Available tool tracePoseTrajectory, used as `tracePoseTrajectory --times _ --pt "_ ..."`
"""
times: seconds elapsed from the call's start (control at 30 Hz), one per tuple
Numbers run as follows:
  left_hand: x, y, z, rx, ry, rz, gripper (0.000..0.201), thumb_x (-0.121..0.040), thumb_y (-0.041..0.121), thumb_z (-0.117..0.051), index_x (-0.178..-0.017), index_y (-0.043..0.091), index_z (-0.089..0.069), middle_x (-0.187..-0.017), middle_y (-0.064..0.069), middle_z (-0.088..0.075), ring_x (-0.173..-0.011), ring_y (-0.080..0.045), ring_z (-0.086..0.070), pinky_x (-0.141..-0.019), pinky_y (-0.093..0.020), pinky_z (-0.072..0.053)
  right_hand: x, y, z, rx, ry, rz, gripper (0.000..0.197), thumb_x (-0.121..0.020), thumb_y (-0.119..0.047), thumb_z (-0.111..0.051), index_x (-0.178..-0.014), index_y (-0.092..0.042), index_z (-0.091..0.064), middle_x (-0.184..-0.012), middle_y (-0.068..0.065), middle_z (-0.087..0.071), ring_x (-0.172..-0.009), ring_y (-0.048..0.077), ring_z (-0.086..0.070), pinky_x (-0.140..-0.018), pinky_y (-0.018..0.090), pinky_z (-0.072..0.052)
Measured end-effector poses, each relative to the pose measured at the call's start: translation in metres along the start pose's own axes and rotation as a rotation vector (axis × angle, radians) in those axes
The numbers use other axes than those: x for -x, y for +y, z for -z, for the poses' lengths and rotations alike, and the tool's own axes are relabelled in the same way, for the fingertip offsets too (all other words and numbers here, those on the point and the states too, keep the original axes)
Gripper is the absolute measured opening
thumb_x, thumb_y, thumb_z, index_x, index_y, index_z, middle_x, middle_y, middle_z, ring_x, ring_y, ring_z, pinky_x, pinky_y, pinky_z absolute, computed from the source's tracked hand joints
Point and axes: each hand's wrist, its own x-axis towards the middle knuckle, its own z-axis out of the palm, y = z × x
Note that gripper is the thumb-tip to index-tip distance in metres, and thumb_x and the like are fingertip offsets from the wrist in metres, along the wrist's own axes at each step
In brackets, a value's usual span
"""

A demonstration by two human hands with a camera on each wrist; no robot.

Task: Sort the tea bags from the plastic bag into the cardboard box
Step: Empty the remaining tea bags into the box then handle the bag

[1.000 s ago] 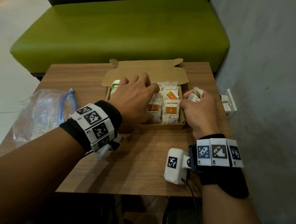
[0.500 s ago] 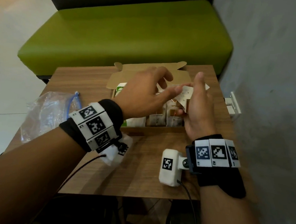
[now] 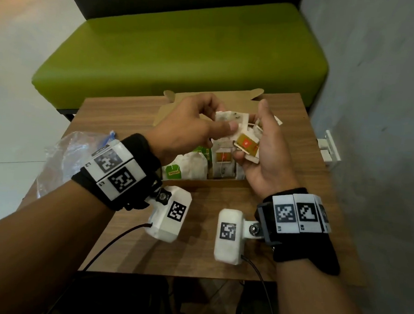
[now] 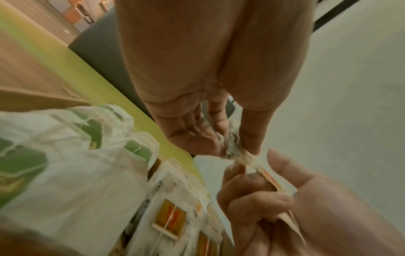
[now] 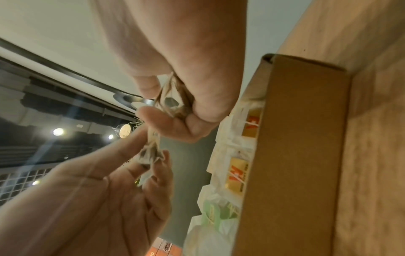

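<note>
Left grip (image 3: 190, 127): raised above the cardboard box (image 3: 200, 181), thumb and fingers pinching one white tea bag (image 3: 230, 118); the left-wrist view shows the bag squeezed between thumb and fingertips.

Right grip (image 3: 264, 157): just right of the left grip, palm turned inward, fingers curled round a small bundle of tea bags (image 3: 247, 144), the front one bearing a yellow-and-red tag. The pinched bag touches the top of this bundle.

Cardboard box: directly beneath both grips, lid flap open on the far side. It holds upright tea bags, green-tagged ones (image 3: 174, 172) under the left grip, yellow-tagged ones (image 3: 222, 157) under the right.

Plastic bag (image 3: 64, 156): clear, crumpled, well left of the left grip, on the tabletop (image 3: 196, 257).

Green bench (image 3: 182, 50): beyond the box.
</note>
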Motion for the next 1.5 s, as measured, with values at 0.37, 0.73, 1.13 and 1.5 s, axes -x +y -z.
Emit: tracePoseTrajectory --times 0.37,0.73,1.13,1.5 --pt "0.009 -0.007 0.0 0.092 0.025 -0.034 0.017 -0.094 0.011 -0.063 -0.11 0.003 -0.064 -0.102 -0.023 -0.068 -0.076 -0.019 -0.07 -0.061 -0.025 -0.057 -0.002 0.001 0.012 0.114 0.091 0.026 0.009 -0.094 -0.015 -0.067 -0.092 -0.019 -0.06 -0.074 -0.005 -0.059 -0.056 0.004 -0.054 -0.044 0.018 -0.042" --pt "0.009 0.014 0.011 0.286 0.03 -0.078 0.021 -0.104 0.022 -0.047 -0.103 0.012 -0.065 -0.084 0.001 -0.074 -0.074 -0.015 -0.072 -0.058 -0.022 -0.054 0.003 0.003 0.011 0.38 -0.201 0.034 0.019 -0.094 -0.007 -0.063 -0.106 -0.02 -0.069 -0.095 -0.001 -0.071 -0.052 0.004 -0.045 -0.04 0.019 -0.029" --pt "0.01 0.01 0.024 0.162 -0.019 -0.103 0.026 -0.102 0.025 -0.049 -0.088 0.013 -0.066 -0.07 0.003 -0.065 -0.059 -0.011 -0.058 -0.052 -0.021 -0.047 0.001 0.001 0.01 0.288 -0.148 -0.002 0.008 -0.098 -0.012 -0.062 -0.091 -0.015 -0.061 -0.072 0.0 -0.062 -0.045 0.005 -0.039 -0.036 0.016 -0.029" --pt "0.015 -0.005 0.031 -0.352 -0.211 -0.208 0.029 -0.092 0.044 -0.063 -0.086 0.017 -0.07 -0.083 -0.004 -0.067 -0.071 -0.015 -0.061 -0.063 -0.025 -0.048 0.001 -0.003 0.009 0.146 -0.053 0.062 0.012 -0.093 0.0 -0.064 -0.092 -0.012 -0.066 -0.064 -0.003 -0.06 -0.052 0.003 -0.053 -0.042 0.014 -0.044"
